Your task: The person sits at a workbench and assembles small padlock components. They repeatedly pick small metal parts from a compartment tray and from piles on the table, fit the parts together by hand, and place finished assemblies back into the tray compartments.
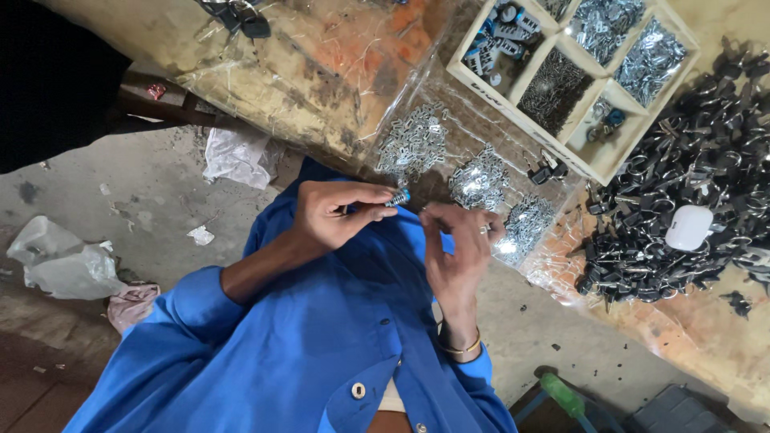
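My left hand (pixel 333 212) pinches a small silver metal part with a blue end (pixel 399 196) between thumb and fingers, just above my blue shirt. My right hand (pixel 457 248), with a ring and a gold bangle, is close beside it. Its fingers are curled and the fingertips lie a short way from the part. Whether it holds a small piece is too small to tell. Just beyond both hands, heaps of small silver metal pieces (pixel 413 144) lie on a clear plastic sheet (pixel 321 72) that covers the worn table.
A wooden tray with compartments (pixel 597 164) holds silver, dark and blue parts at the upper right. A big heap of black metal parts (pixel 690 160) lies right of it, with a white case (pixel 689 228) on top. A green-handled tool (pixel 561 394) and plastic scraps (pixel 64 261) lie on the floor.
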The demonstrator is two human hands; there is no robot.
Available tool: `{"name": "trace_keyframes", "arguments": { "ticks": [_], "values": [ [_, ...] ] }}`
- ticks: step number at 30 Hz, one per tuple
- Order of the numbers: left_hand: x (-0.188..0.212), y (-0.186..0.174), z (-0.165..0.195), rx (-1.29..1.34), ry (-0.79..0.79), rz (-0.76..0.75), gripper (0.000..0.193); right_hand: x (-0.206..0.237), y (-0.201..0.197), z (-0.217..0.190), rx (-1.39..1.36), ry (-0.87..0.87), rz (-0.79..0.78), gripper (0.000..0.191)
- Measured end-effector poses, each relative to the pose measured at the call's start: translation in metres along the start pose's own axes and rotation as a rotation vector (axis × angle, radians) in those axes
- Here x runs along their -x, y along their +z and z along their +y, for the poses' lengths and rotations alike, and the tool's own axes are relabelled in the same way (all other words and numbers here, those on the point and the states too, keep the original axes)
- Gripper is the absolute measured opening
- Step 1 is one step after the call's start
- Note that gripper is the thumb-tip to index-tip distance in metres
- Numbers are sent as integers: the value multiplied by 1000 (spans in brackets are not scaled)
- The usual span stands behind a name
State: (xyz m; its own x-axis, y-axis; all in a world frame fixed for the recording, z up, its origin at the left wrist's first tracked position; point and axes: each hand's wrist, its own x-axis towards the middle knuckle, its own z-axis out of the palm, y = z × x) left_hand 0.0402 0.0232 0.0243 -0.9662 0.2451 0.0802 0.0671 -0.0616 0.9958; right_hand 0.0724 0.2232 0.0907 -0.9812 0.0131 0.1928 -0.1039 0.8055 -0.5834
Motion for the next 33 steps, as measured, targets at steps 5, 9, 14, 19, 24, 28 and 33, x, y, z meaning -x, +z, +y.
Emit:
{"name": "trace_keyframes", "arguments": {
  "ticks": [5,9,14,19,24,28,33],
  "values": [
    [-5,13,0,-171,88,-17,23,4,-5,4,-14,61,131,20],
    [-8,21,1,-222,129,-41,25,8,-2,4,-114,85,135,13],
    [-10,20,2,-241,191,-73,24,16,12,2,-405,186,157,17],
    [-9,16,5,-340,300,-114,27,14,11,1,-573,320,84,27],
    [-15,12,10,-398,437,-178,24,-2,-15,6,-157,149,-89,41],
    [-22,16,18,-254,438,-223,26,-17,-30,18,-385,111,-229,29],
    [-32,25,28,-222,413,-359,31,-30,-54,38,-422,-40,-309,19]
  ]
}}
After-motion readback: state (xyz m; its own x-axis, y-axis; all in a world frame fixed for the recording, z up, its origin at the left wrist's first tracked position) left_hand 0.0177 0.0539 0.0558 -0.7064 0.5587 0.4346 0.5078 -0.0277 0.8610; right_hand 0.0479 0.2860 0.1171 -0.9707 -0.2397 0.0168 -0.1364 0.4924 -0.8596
